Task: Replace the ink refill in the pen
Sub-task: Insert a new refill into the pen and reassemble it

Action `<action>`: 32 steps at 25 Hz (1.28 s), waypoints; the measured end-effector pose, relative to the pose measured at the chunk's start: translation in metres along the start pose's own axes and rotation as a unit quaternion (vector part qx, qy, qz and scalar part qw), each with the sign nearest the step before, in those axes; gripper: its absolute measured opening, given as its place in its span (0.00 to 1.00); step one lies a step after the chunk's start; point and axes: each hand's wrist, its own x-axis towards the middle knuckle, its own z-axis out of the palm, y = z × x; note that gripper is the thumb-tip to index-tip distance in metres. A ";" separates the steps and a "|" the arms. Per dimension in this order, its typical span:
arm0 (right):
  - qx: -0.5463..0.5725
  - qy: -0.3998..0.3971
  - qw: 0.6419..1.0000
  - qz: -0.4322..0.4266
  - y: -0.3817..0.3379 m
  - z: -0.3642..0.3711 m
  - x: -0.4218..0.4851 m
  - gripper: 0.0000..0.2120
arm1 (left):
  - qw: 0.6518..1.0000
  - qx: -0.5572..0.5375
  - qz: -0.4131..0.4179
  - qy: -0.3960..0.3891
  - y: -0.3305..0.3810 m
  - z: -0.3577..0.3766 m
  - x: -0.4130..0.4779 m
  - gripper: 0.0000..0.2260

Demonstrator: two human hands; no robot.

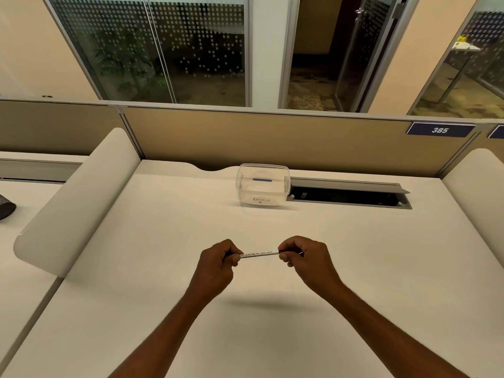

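Note:
A slim white pen [259, 254] with small black print along its barrel is held level above the desk, between both hands. My left hand [218, 264] grips its left end with curled fingers. My right hand [305, 259] pinches the dark right end, where a thin metal tip or clip pokes out past the fingers. At the back of the desk stands a clear plastic tub [262, 186] with handwriting on its front; a blue refill [262, 180] lies inside it.
The white desk [163, 268] is bounded by a tan partition at the back and curved white dividers [81, 200] left and right. An open cable tray slot [349, 193] sits right of the tub. A dark object [5, 207] lies on the neighbouring desk at far left.

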 end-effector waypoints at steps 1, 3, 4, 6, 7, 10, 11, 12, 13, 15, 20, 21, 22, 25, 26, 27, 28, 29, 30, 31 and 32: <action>-0.010 0.011 1.000 -0.007 0.001 0.002 -0.002 0.12 | 1.000 0.007 0.000 0.002 0.002 0.001 0.001 0.15; -0.039 0.028 0.998 -0.031 0.002 0.005 -0.005 0.12 | 1.000 0.023 0.000 0.003 0.007 0.002 0.002 0.14; -0.058 0.036 0.996 -0.048 0.002 0.006 -0.006 0.11 | 1.000 0.030 0.001 0.004 0.010 0.003 0.003 0.14; -0.098 0.051 0.990 -0.087 0.002 0.006 -0.009 0.10 | 0.999 0.038 0.007 0.007 0.015 0.004 0.004 0.14; -0.112 0.056 0.987 -0.100 0.001 0.006 -0.010 0.09 | 0.999 0.041 0.011 0.009 0.016 0.004 0.004 0.13; -0.128 0.057 0.984 -0.107 0.000 0.004 -0.012 0.08 | 0.998 0.051 0.024 0.017 0.021 0.005 0.004 0.14; -0.131 0.051 0.985 -0.100 0.000 0.003 -0.013 0.09 | 0.998 0.058 0.031 0.018 0.022 0.005 0.004 0.14; -0.133 0.044 0.986 -0.089 0.000 0.002 -0.013 0.10 | 0.997 0.065 0.039 0.020 0.023 0.005 0.004 0.14; -0.135 0.036 0.987 -0.076 -0.001 0.000 -0.014 0.11 | 0.996 0.072 0.048 0.022 0.024 0.005 0.004 0.13; -0.136 0.018 0.989 -0.059 -0.003 -0.004 -0.014 0.12 | 0.994 0.083 0.067 0.026 0.027 0.005 0.003 0.13; -0.044 -0.030 0.999 0.011 -0.010 -0.009 -0.014 0.14 | 0.989 0.096 0.110 0.036 0.031 0.007 -0.001 0.13; -0.019 -0.037 0.999 0.028 -0.012 -0.010 -0.014 0.14 | 0.989 0.095 0.112 0.035 0.032 0.007 -0.001 0.13; -0.005 -0.042 0.998 0.037 -0.013 -0.011 -0.013 0.14 | 0.989 0.091 0.111 0.033 0.032 0.007 -0.001 0.13; -0.037 -0.040 0.999 0.005 -0.017 -0.015 -0.014 0.13 | 0.992 0.070 0.096 0.030 0.031 0.002 0.002 0.14; -0.068 -0.038 0.997 -0.021 -0.018 -0.017 -0.015 0.11 | 0.993 0.065 0.089 0.029 0.030 0.001 0.003 0.14; -0.097 -0.037 0.993 -0.053 -0.019 -0.019 -0.016 0.08 | 0.994 0.062 0.083 0.030 0.030 -0.001 0.004 0.14; -0.121 -0.039 0.988 -0.088 -0.020 -0.020 -0.017 0.06 | 0.995 0.060 0.079 0.031 0.030 -0.002 0.004 0.13; -0.143 -0.040 0.981 -0.123 -0.021 -0.020 -0.018 0.05 | 0.995 0.057 0.074 0.031 0.030 -0.003 0.003 0.13; -0.164 -0.033 0.974 -0.151 -0.021 -0.019 -0.019 0.04 | 0.996 0.054 0.071 0.031 0.030 -0.004 0.002 0.13; -0.188 -0.020 0.966 -0.176 -0.021 -0.018 -0.020 0.04 | 0.996 0.050 0.068 0.032 0.030 -0.004 0.002 0.13; -0.216 -0.002 0.956 -0.197 -0.021 -0.016 -0.022 0.04 | 0.996 0.047 0.067 0.032 0.030 -0.004 0.001 0.13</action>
